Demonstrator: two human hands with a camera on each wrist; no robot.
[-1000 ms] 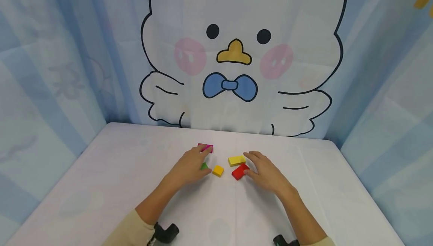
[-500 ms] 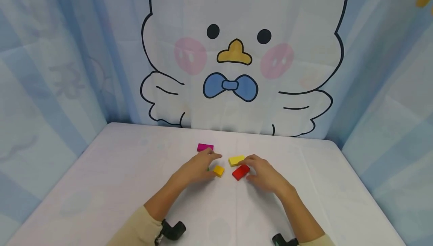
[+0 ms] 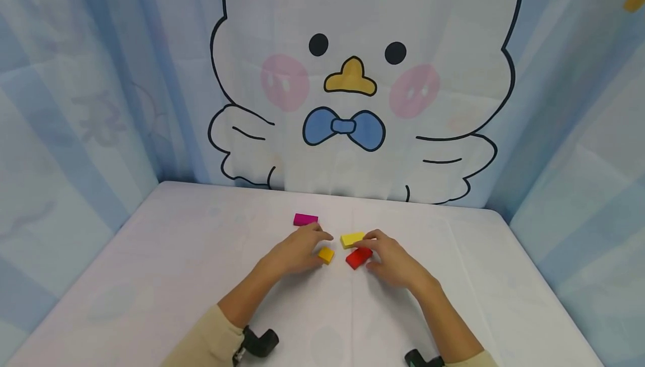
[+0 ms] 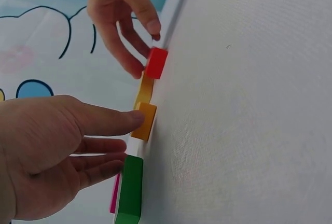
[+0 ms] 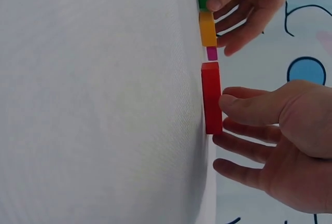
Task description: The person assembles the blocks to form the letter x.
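My left hand (image 3: 300, 248) reaches over a small orange block (image 3: 326, 255). In the left wrist view its thumb tip overlaps that block, while the fingers stretch past it with a gap. A green block (image 4: 130, 190) stands below this hand, hidden from the head view. My right hand (image 3: 395, 259) is at a red block (image 3: 358, 258); in the right wrist view the thumb tip lies at the block's edge and the other fingers extend behind. Its forefinger reaches across the near side of a yellow block (image 3: 351, 240). Firm contact is unclear for both hands.
A magenta block (image 3: 304, 219) lies farther back, just beyond the left fingers. All the blocks sit on a white-covered table (image 3: 176, 266). Behind it hangs a curtain (image 3: 347, 171) with a cartoon bird, and more curtains flank both sides.
My left hand has moved right, from over the green block to the orange one, covering the green. My right forefinger has bent inward over the red and yellow blocks. The blocks look unmoved.
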